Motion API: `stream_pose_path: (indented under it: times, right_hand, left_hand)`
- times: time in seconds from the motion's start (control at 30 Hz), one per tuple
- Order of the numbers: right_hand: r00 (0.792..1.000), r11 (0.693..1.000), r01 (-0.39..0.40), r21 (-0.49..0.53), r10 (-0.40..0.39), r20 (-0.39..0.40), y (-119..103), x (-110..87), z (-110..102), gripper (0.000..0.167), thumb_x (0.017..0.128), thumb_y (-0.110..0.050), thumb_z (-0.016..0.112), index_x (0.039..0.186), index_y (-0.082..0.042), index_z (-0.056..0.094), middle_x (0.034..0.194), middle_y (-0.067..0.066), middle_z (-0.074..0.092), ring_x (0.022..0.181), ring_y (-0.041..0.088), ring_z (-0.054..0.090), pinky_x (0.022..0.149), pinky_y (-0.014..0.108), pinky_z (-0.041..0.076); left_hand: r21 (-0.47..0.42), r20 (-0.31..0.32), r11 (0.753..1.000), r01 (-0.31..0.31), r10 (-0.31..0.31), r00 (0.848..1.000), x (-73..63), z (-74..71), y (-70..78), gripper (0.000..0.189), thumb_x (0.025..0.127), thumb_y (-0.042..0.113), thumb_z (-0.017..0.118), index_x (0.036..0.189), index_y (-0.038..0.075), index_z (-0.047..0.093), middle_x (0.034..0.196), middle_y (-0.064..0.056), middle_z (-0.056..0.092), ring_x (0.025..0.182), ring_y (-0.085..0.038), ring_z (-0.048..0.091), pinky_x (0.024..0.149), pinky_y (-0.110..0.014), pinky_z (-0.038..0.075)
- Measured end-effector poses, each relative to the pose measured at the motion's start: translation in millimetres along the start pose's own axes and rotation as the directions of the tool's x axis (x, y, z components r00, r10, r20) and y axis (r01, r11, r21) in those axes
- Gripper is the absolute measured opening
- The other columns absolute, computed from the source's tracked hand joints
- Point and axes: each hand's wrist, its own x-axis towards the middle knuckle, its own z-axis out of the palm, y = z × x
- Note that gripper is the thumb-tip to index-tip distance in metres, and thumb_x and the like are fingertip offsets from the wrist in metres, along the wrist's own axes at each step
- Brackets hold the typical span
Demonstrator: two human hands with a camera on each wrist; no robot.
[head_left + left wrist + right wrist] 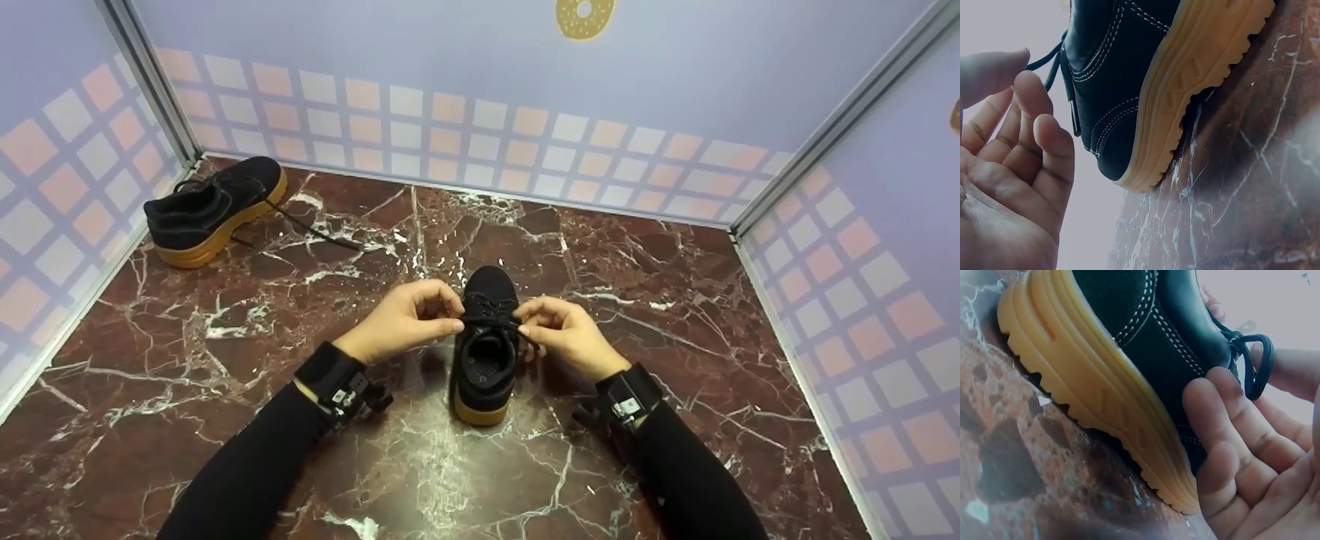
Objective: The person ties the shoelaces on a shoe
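Observation:
A black shoe (484, 394) with a yellow-brown sole stands on the floor, toe pointing away, between both hands. My left hand (405, 321) is at its left side, pinching a black shoelace (1049, 58) between thumb and forefinger. On the other side, my right hand (566, 335) pinches the lace near a loop (1266, 371) that stands out from the shoe's top. White stitching runs along the shoe's upper (1107, 73) in the left wrist view. The laces cross in a knot at the middle of the opening.
A second black shoe (214, 210) lies at the far left by the wall corner, its loose lace (319, 234) trailing right. Pale purple walls with pink and white squares (487, 142) enclose the dark red marbled floor (660, 420) at the back and sides.

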Motion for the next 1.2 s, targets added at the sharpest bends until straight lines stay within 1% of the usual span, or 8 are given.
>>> stream_pose_path:
  times: [0.1, 0.27, 0.4, 0.53, 0.63, 0.8, 1.1, 1.2]
  right_hand:
    - [1.0, 0.997, -0.002, -0.073, 0.0, -0.024, -1.8, 0.5, 2.4, 0.022, 0.104, 0.0, 0.074, 0.121, 0.014, 0.07, 0.087, 0.009, 0.075, 0.068, 0.02, 0.071, 0.06, 0.029, 0.057]
    - [0.998, 0.993, 0.004, -0.119, -0.01, -0.055, -5.5, 1.3, 4.4, 0.016, 0.105, -0.004, 0.073, 0.107, 0.012, 0.071, 0.09, 0.009, 0.074, 0.075, 0.025, 0.071, 0.068, 0.028, 0.056]
    - [0.997, 1.0, -0.026, -0.018, 0.024, -0.075, -6.1, 0.8, 3.0, 0.011, 0.104, -0.001, 0.071, 0.104, 0.01, 0.07, 0.089, 0.011, 0.075, 0.073, 0.022, 0.075, 0.066, 0.027, 0.059]
    - [0.995, 0.994, -0.055, 0.094, 0.063, -0.079, -6.3, 0.4, 2.6, 0.01, 0.107, -0.002, 0.067, 0.106, 0.007, 0.068, 0.089, 0.025, 0.075, 0.07, 0.026, 0.078, 0.059, 0.03, 0.061]
    - [0.994, 0.992, -0.058, 0.115, 0.067, -0.083, -6.6, 0.4, 3.5, 0.011, 0.109, -0.005, 0.065, 0.109, 0.006, 0.065, 0.09, 0.033, 0.072, 0.069, 0.028, 0.078, 0.058, 0.031, 0.062]
    - [0.992, 0.994, -0.044, 0.105, 0.056, -0.114, -5.5, 1.0, 4.1, 0.01, 0.111, -0.002, 0.059, 0.11, 0.007, 0.061, 0.087, 0.028, 0.074, 0.068, 0.024, 0.077, 0.057, 0.029, 0.061]
    - [0.973, 0.983, -0.057, 0.174, 0.094, -0.21, 0.5, 2.8, 11.0, 0.006, 0.111, -0.002, 0.057, 0.11, 0.003, 0.059, 0.085, 0.013, 0.073, 0.064, 0.022, 0.074, 0.054, 0.029, 0.059]
    - [0.968, 0.978, -0.059, 0.2, 0.105, -0.226, 1.9, 3.0, 12.3, 0.005, 0.111, -0.002, 0.057, 0.109, 0.003, 0.059, 0.084, 0.013, 0.072, 0.064, 0.022, 0.072, 0.054, 0.029, 0.058]
  left_hand:
    - [-0.009, -0.007, 1.0, -0.006, 0.006, 1.0, 0.0, 0.1, 0.2, 0.019, 0.096, 0.005, 0.086, 0.111, 0.002, 0.074, 0.095, -0.008, 0.075, 0.079, -0.019, 0.07, 0.072, -0.028, 0.061]
    - [-0.022, -0.008, 1.0, -0.011, 0.011, 1.0, -0.2, -0.7, 0.9, 0.017, 0.095, 0.002, 0.086, 0.108, 0.001, 0.074, 0.096, -0.011, 0.076, 0.081, -0.021, 0.073, 0.073, -0.031, 0.063]
    - [0.011, 0.009, 0.999, -0.033, 0.032, 0.999, -0.7, -1.5, 2.2, 0.015, 0.094, 0.001, 0.086, 0.104, 0.002, 0.075, 0.098, -0.01, 0.076, 0.085, -0.02, 0.072, 0.076, -0.029, 0.062]
    - [0.098, 0.05, 0.992, -0.074, 0.069, 0.996, -1.8, 0.1, 7.0, 0.015, 0.093, 0.002, 0.088, 0.102, 0.004, 0.075, 0.099, -0.006, 0.075, 0.086, -0.017, 0.07, 0.079, -0.028, 0.06]
    - [0.211, 0.085, 0.972, -0.106, 0.09, 0.992, -2.5, 3.0, 11.6, 0.017, 0.093, 0.004, 0.088, 0.103, 0.005, 0.075, 0.098, -0.003, 0.074, 0.084, -0.014, 0.067, 0.077, -0.028, 0.059]
    - [0.377, 0.118, 0.917, -0.131, 0.092, 0.989, -3.9, 8.8, 18.4, 0.019, 0.096, 0.008, 0.086, 0.109, 0.007, 0.073, 0.104, -0.001, 0.074, 0.082, -0.011, 0.063, 0.075, -0.03, 0.057]
    - [0.423, 0.131, 0.881, -0.213, 0.173, 0.976, -4.9, 13.9, 20.4, 0.021, 0.097, 0.004, 0.083, 0.118, 0.004, 0.077, 0.112, -0.007, 0.076, 0.096, -0.027, 0.071, 0.086, -0.038, 0.061]
    - [0.405, 0.127, 0.88, -0.249, 0.216, 0.968, -4.9, 14.4, 19.1, 0.02, 0.098, 0.003, 0.083, 0.116, 0.005, 0.077, 0.11, -0.006, 0.076, 0.096, -0.025, 0.071, 0.086, -0.04, 0.062]
